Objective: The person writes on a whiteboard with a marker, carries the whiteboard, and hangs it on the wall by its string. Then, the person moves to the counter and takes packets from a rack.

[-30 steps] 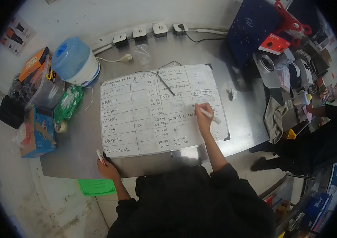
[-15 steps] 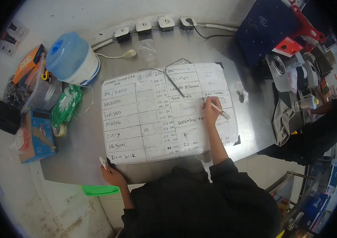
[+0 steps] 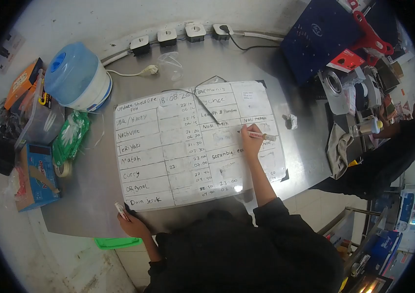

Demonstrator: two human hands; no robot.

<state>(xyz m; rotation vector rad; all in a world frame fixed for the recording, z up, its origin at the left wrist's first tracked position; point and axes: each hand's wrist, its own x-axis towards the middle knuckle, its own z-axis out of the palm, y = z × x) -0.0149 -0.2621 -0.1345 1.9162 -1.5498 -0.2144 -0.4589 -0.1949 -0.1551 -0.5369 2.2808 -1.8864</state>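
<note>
A whiteboard with ruled rows and handwritten food names and times lies flat on the metal table. My right hand is closed around a white marker with red print, over the board just below the "Nasi merah" cell. The marker's tip is too small to make out. At the board's lower left corner, my left hand is closed on another white marker, which points up and away from me. A thin dark cord lies across the board's top edge.
To the left stand a blue and white water dispenser, a green plastic packet and a blue box. Sockets line the wall. On the right are a dark blue case, a grey cloth and another person's arm.
My view has shifted, so the table and board appear farther left and slightly lower. My right hand has moved slightly down the board. Both hands keep hold of their markers.
</note>
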